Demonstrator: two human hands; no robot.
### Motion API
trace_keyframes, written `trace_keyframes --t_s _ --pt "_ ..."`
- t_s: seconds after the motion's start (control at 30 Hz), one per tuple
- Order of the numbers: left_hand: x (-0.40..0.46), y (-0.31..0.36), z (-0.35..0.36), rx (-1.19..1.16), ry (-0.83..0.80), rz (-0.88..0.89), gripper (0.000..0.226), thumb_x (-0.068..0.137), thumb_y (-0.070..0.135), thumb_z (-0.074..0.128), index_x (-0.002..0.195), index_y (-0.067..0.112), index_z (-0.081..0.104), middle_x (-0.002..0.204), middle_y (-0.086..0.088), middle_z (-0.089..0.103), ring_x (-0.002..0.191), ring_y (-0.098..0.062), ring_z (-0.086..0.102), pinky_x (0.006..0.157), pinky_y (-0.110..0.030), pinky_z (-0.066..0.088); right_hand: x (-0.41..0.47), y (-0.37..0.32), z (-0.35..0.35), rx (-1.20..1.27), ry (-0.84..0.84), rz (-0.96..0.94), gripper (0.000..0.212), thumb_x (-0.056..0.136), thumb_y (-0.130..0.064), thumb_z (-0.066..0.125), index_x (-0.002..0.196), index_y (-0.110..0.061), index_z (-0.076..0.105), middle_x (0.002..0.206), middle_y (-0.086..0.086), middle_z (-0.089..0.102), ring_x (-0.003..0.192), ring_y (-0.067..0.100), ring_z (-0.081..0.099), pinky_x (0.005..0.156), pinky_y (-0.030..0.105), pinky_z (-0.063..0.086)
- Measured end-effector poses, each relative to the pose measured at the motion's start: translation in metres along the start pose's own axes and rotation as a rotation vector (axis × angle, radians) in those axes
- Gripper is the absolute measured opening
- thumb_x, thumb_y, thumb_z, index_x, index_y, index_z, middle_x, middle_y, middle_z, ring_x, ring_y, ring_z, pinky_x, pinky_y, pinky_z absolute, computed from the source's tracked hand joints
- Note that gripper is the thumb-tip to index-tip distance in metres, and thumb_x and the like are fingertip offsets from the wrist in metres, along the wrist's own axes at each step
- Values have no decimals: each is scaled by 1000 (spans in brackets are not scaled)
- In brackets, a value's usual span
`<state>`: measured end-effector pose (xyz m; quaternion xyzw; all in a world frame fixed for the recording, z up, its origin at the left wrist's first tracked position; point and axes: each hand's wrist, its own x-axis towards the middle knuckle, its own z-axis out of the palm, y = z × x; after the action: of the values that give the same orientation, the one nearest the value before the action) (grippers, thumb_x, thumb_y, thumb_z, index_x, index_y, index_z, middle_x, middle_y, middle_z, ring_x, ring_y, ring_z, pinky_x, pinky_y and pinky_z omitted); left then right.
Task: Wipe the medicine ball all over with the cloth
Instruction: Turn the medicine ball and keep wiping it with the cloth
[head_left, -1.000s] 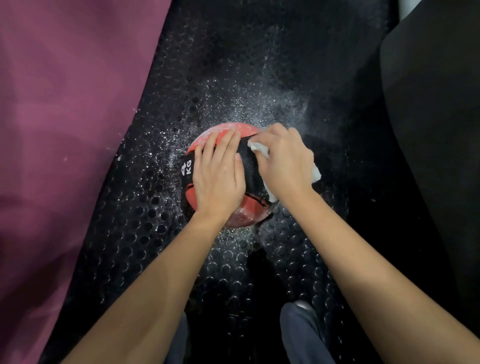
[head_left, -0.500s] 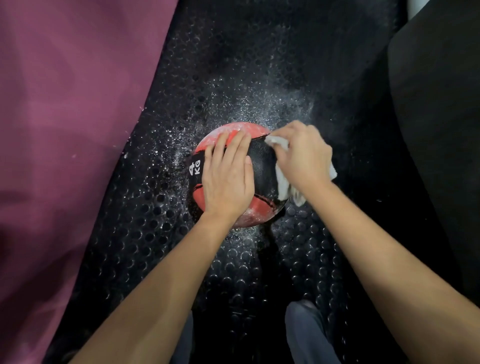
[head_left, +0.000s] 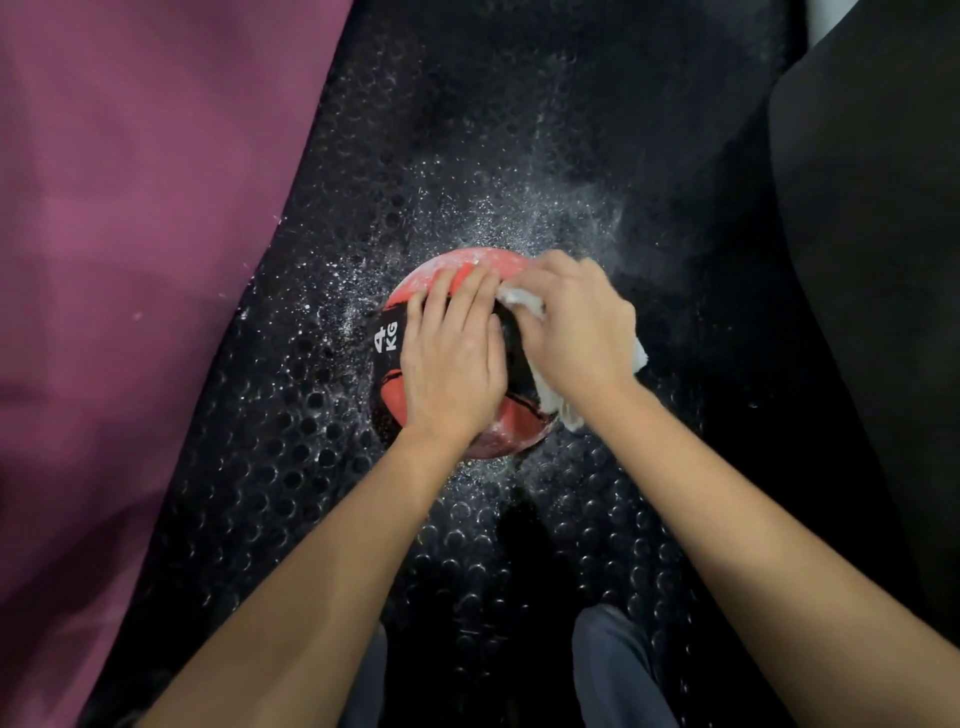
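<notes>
My left hand (head_left: 453, 358) lies flat atop the medicine ball (head_left: 415, 291), my right hand (head_left: 576, 332) clutches the cloth (head_left: 522, 301) against its right side, powder still dusting its far rim.

Both forearms are bare to the near edge of the picture, with no sleeves, watch or rings showing. Grey-blue trouser legs (head_left: 618, 670) cover the knees at the near edge.

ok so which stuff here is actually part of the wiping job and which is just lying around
Part of the job:
- medicine ball
- white cloth, gripped by the right hand
- left hand, flat on the ball

Just around:
- black studded mat, dusted with white powder
- purple mat
- dark pad
</notes>
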<state>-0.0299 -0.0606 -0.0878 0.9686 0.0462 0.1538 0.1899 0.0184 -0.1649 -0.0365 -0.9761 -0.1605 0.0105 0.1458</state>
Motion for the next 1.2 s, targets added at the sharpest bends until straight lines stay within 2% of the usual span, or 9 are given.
trace_keyframes --t_s 0.13,0.3,0.43,0.6,0.7,0.83,0.93,1.1,1.2 --pt "4 1 -1 -28 -14 -19 51 96 24 26 135 6 55 138 -8 56 134 -28 44 114 -43 23 18 22 -3 88 -15 208 19 95 -30 52 104 -29 68 108 -4 60 105 24 52 72 32 36" --pt "3 -5 -1 -33 16 -32 49 97 22 27 133 4 56 137 -9 57 133 -29 45 114 -43 25 -12 -2 -1 48 11 12 18 94 -28 52 101 -31 68 109 -8 58 101 19 50 65 32 39" --pt "8 -3 -3 -78 -14 -25 50 97 25 27 136 7 54 141 -7 54 135 -27 42 115 -41 20 6 23 0 193 16 237 19 94 -31 53 106 -33 68 112 -7 61 105 22 54 78 36 44" --pt "3 -7 2 -54 -28 125 47 98 25 32 138 13 53 143 -3 52 137 -25 40 116 -45 23 15 28 2 206 4 238 17 94 -31 55 104 -33 68 112 -8 62 102 19 58 77 32 44" --pt "8 -6 2 -56 12 70 46 97 23 32 135 12 57 140 -2 55 135 -26 42 115 -44 22 26 23 0 214 -8 215 17 94 -31 53 102 -33 68 110 -6 61 101 21 57 78 36 47" --pt "14 -6 0 -107 40 -33 48 95 21 30 132 11 59 138 -3 57 134 -25 44 116 -45 25 8 7 2 75 44 93 19 94 -23 54 106 -31 66 109 -6 58 101 20 51 64 30 35" --pt "11 -14 -2 -127 41 -54 48 96 20 28 132 9 58 138 -4 56 134 -25 43 113 -50 30 -28 -2 5 66 126 -44 19 83 -13 66 96 -26 70 96 -5 62 83 22 54 44 19 22" --pt "10 -18 0 -134 51 -67 49 96 21 27 133 8 57 139 -5 56 135 -27 42 113 -50 30 -1 -8 2 106 93 51 17 91 -20 57 98 -29 70 101 -8 61 91 19 51 52 25 23" --pt "15 -18 -2 -149 58 -123 51 97 22 25 134 9 56 140 -4 55 136 -25 41 115 -48 27 -27 -14 5 83 129 -41 22 85 -16 51 92 -25 70 95 -5 62 79 20 51 46 20 15"
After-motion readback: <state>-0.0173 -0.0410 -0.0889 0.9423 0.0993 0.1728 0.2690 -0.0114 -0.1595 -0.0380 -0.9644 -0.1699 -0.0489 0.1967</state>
